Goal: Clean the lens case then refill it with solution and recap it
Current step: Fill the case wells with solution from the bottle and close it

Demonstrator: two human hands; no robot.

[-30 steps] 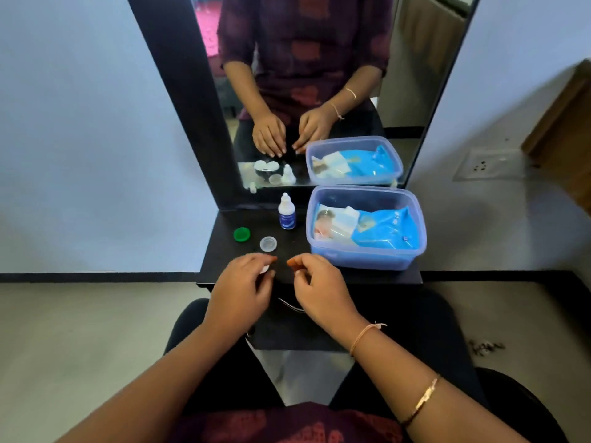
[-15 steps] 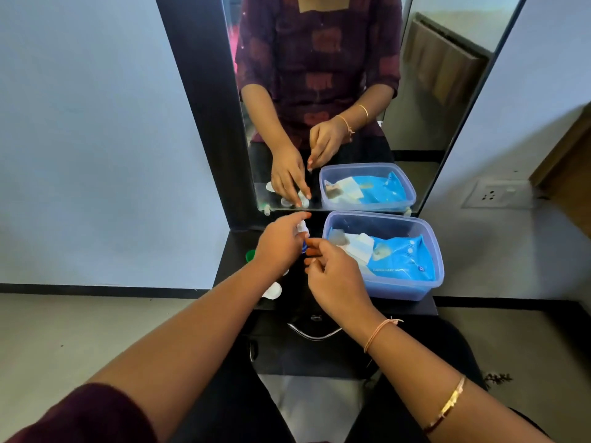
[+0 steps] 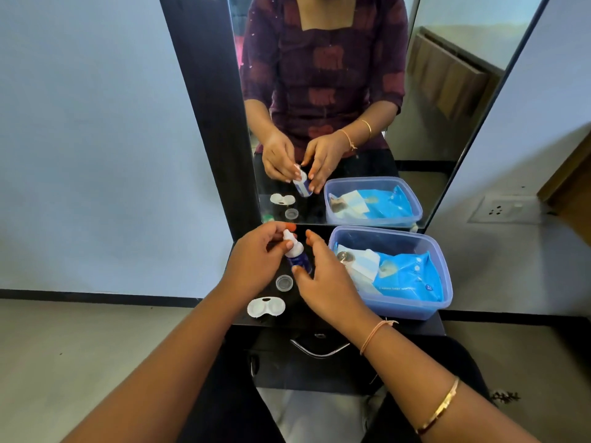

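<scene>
Faces a tall mirror [image 3: 351, 107] in a black frame, with both arms and the things below doubled in the glass. Reaches over a black tabletop [image 3: 415, 327] fixed under the mirror, with a curved metal drawer handle [image 3: 319, 348] just beneath its front edge. Has a blue plastic tub [image 3: 446, 282] filling the right half of the tabletop, lid off, with a bright blue wipes pack [image 3: 409, 276] lying inside on its right and some pale packets on its left. Curls the left hand [image 3: 256, 263] round the white top of the solution bottle [image 3: 297, 255], fingertips closed on the cap. Holds the bottle's blue body low down with the right hand [image 3: 326, 282], thumb pressed on the near side, forefinger stretched up past the bottle. Keeps the bottle tilted, top leaning left and away, lifted clear of the tabletop between the two hands, just left of the tub. Wears a thin thread band [image 3: 374, 334] at the right wrist and a gold bangle [image 3: 441, 407] further up that forearm. Has the white lens case [image 3: 266, 306] lying flat near the front edge of the tabletop, under the left wrist, both wells uncovered and facing up, apart from the bottle. Has one small clear cap [image 3: 284, 282] resting between the case and the bottle, just beside the right thumb.
</scene>
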